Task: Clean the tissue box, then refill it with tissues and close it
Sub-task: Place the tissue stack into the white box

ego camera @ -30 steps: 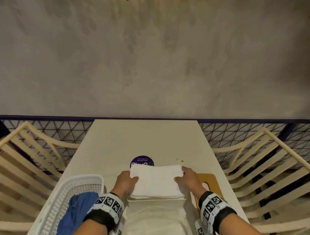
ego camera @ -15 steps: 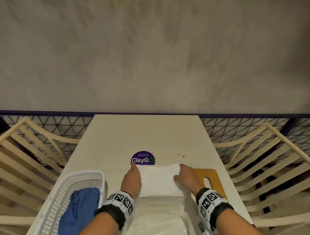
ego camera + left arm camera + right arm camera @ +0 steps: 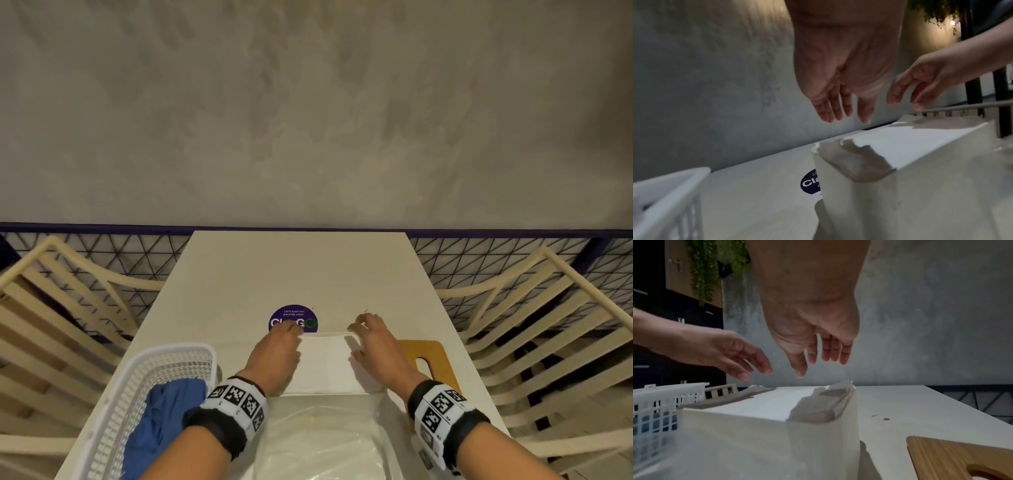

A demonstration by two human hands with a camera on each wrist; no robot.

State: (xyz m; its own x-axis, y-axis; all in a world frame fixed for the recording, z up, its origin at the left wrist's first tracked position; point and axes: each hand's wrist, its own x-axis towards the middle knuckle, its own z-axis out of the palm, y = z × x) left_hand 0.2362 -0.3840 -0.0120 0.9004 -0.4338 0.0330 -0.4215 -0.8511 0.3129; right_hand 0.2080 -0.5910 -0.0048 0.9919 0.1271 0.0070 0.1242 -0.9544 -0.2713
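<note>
A white tissue box (image 3: 900,203) (image 3: 777,443) stands open on the white table (image 3: 294,267), near its front edge. A stack of white tissues (image 3: 325,363) (image 3: 910,134) (image 3: 772,402) fills it up to the rim. My left hand (image 3: 277,349) (image 3: 838,107) hovers over the stack's left end with fingers straight, touching nothing. At the right end my right hand (image 3: 373,346) (image 3: 818,353) hangs just above the tissues, fingers relaxed and spread. The wooden lid (image 3: 431,359) (image 3: 962,457) with its slot lies flat on the table right of the box.
A white plastic basket (image 3: 164,363) (image 3: 663,402) holding a blue cloth (image 3: 164,421) stands left of the box. Clear plastic wrapping (image 3: 325,442) lies in front of it. A round purple sticker (image 3: 294,317) is behind the box. Slatted chairs (image 3: 548,325) flank the table.
The tissue stack has gone down into the box. Both hands have let go of its ends and risen slightly above it with fingers opened.
</note>
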